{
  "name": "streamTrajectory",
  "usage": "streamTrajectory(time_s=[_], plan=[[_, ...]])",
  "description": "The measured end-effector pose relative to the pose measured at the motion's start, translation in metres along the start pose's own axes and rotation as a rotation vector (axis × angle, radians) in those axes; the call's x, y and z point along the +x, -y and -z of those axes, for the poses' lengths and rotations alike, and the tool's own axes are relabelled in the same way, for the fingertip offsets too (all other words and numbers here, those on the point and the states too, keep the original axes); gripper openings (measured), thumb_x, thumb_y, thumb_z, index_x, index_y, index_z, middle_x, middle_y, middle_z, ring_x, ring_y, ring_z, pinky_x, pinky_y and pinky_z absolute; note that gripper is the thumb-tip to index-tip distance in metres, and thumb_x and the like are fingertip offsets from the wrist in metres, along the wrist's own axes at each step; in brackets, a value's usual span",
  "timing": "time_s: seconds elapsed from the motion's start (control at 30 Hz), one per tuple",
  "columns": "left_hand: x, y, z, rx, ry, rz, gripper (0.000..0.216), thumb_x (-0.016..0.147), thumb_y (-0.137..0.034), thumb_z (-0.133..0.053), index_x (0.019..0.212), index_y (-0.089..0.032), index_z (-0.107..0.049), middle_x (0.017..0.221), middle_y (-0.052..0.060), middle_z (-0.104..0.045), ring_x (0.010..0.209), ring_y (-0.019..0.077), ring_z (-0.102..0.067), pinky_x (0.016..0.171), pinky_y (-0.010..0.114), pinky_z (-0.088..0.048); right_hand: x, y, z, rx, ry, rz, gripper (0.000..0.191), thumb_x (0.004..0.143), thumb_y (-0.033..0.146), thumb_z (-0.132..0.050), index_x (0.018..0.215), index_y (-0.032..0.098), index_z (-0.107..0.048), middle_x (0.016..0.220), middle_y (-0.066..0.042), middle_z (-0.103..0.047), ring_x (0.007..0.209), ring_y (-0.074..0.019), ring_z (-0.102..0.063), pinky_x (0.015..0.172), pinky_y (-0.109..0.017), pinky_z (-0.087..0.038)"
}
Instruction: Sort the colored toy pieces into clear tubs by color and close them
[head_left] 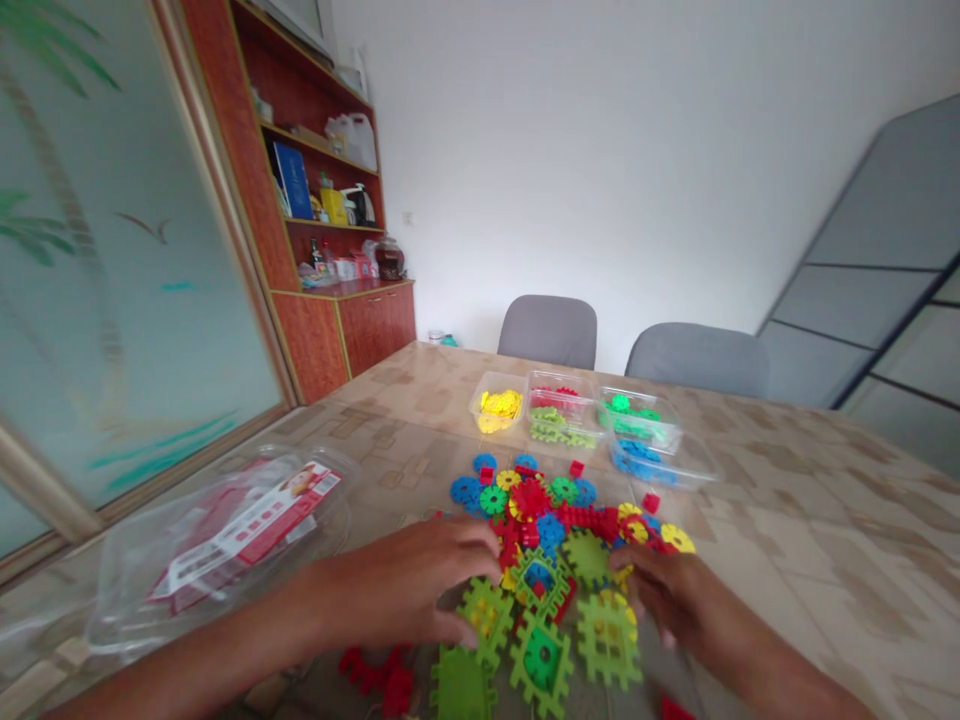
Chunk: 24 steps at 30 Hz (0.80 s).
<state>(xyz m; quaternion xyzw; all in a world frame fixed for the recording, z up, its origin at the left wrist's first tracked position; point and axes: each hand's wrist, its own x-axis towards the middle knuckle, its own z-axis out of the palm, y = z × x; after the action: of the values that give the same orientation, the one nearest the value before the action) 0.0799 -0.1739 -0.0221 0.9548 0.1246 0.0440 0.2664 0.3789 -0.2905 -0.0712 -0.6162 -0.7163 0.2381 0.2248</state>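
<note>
Gear pieces (559, 560) — left hand (420, 585), right hand (671, 595) resting on them.

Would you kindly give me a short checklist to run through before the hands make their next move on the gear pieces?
1. Left hand resting on the pile of gear pieces: ok.
2. Right hand touching the pile's right edge: ok.
3. Either hand actually gripping a piece: cannot tell, fingers are blurred.
4. Sorting tubs open and in view, the yellow tub, green tub and blue tub: ok.
5. Pile kept together: not ok, a red piece lies apart near the table edge.
6. Plastic packaging clear of the pile: ok.
</note>
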Motion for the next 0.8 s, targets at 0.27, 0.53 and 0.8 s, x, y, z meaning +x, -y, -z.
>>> streamTrajectory(time_s=[0.27,0.53,0.8], plan=[[-0.011,-0.009,-0.017,0.086,0.088,0.047,0.055,0.069,-0.035,-0.075,0.117,-0.022,-0.052,0.125,0.008,-0.050,0.112,0.0283,-0.048,0.093,0.036,-0.039,-0.012,0.015,0.000,-0.128,0.026,0.101,0.038,0.067,0.024,-0.070,0.105,0.028,-0.064,0.108,-0.006,-0.066,0.094,-0.0270,-0.061,0.079,-0.036,-0.048],[-0.011,-0.011,-0.027,0.150,0.155,0.054,0.062,0.069,-0.035,-0.075,0.121,-0.021,-0.045,0.134,0.010,-0.040,0.124,0.0308,-0.037,0.102,0.040,-0.032,-0.011,0.018,-0.019,-0.229,0.135,0.115,0.045,0.057,0.007,-0.062,0.101,0.020,-0.060,0.102,-0.007,-0.064,0.092,-0.0238,-0.060,0.079,-0.032,-0.048],[-0.001,-0.009,-0.024,0.157,0.099,0.101,0.043,0.074,-0.026,-0.074,0.109,-0.023,-0.048,0.119,0.004,-0.049,0.108,0.0234,-0.048,0.088,0.030,-0.039,0.001,0.033,0.001,-0.190,-0.011,0.058,0.024,0.092,0.026,-0.042,0.079,0.020,-0.061,0.074,-0.003,-0.066,0.066,-0.0164,-0.061,0.059,-0.025,-0.045]])
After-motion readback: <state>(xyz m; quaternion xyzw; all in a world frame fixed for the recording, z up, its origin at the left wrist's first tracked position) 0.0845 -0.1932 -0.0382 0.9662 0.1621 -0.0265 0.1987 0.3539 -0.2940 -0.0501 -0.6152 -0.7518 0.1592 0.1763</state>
